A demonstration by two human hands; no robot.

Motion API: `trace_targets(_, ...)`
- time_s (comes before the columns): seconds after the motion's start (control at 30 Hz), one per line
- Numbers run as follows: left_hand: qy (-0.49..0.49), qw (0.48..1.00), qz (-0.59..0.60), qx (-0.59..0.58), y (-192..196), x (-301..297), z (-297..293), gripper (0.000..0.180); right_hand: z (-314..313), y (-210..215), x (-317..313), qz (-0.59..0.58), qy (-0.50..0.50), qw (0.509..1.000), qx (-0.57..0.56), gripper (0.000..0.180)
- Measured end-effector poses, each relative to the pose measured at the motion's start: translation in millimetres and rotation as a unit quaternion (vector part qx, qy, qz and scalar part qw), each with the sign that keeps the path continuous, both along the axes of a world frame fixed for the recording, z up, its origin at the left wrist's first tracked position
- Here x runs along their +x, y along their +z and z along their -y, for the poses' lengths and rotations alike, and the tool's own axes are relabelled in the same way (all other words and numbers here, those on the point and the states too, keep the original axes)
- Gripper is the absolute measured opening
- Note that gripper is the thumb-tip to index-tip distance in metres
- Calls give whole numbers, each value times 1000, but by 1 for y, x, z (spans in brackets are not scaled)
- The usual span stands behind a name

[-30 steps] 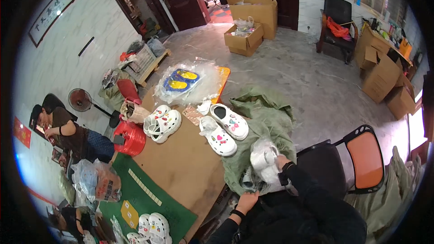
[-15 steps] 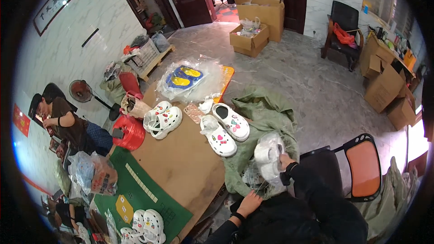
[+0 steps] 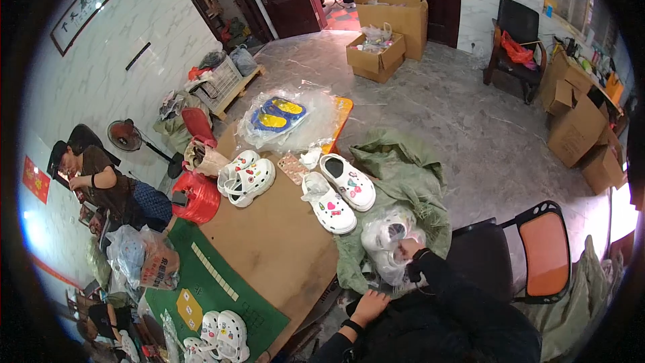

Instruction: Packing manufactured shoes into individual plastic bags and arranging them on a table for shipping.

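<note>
My right hand (image 3: 408,249) is closed on a clear plastic bag of white clogs (image 3: 390,235), at the mouth of a green woven sack (image 3: 403,161). The clogs inside are partly veiled by the plastic. My left hand (image 3: 371,307), fingers curled, is at the sack's near edge, close to my dark clothing; its fingertips are partly hidden. Just beyond, on the brown tabletop (image 3: 269,245), a white clog (image 3: 348,181) with charms lies beside a second white clog (image 3: 329,210), which has crumpled plastic in its opening.
Farther left stand another white clog pair (image 3: 250,178), a phone in a patterned case (image 3: 293,169) and a red bag (image 3: 198,198). Blue-yellow clogs (image 3: 277,114) lie on plastic. White clogs (image 3: 225,336) rest on a green mat (image 3: 259,312). A chair (image 3: 544,252) stands at right.
My right hand has moved the bagged clogs left and slightly down, over the sack's mouth. My left hand stays almost where it was. The view has shifted slightly.
</note>
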State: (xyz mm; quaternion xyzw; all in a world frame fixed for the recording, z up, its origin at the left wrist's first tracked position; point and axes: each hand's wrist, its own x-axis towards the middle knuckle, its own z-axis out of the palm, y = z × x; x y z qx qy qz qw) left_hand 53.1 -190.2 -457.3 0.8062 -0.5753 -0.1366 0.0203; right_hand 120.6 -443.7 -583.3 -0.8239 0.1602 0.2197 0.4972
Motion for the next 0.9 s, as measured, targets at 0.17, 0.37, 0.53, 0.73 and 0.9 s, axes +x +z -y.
trace_targets(0.17, 68, 995, 11, -78, -4, 8, -5, 12, 11, 16, 8, -148, 35, 981, -118, 64)
trace_targets(0.37, 52, 995, -53, -64, -5, 23, -5, 11, -58, 31, -36, 137, 421, 890, -110, 32)
trace_targets(0.53, 71, 992, -40, -94, -8, 23, -15, 12, -83, 18, -62, 85, 478, 856, -179, 29)
trace_targets(0.73, 130, 988, -67, -54, -12, 14, -26, 16, -32, 47, -55, -62, 461, 871, -160, 25)
trace_targets(0.9, 118, 987, -91, -54, -2, 19, -28, 18, 23, -8, -71, -44, 378, 795, -473, 21)
